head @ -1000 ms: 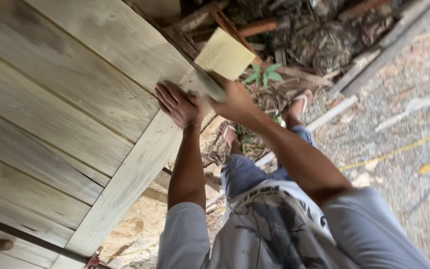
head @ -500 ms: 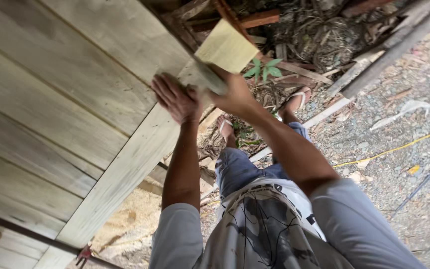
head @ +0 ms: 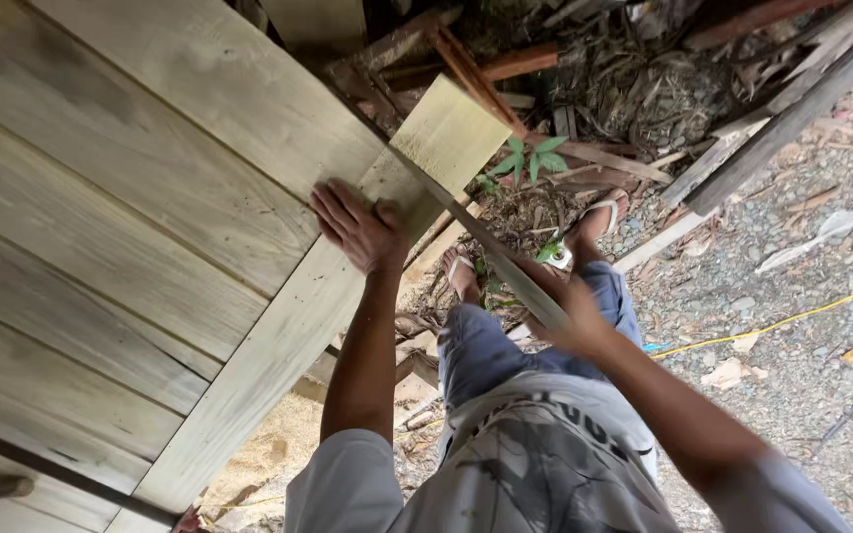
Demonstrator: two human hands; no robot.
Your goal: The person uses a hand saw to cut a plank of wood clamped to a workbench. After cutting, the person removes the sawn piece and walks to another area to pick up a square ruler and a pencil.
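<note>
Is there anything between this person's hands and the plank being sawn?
Nothing visible. The left hand lies flat on the pale plank, skin on wood. The right hand grips the handsaw, whose blade reaches the plank's edge beside the left hand; no scrap or debris lies between them.

From my feed I see two bare forearms, the left hand and right hand both uncovered, no gloves, rings or watch that I can make out. Behind the fingers, short pale grey sleeves end above the elbows. The shirt carries a dark printed pattern across the chest. Below it are blue jeans, and white-strapped sandals on the feet.
</note>
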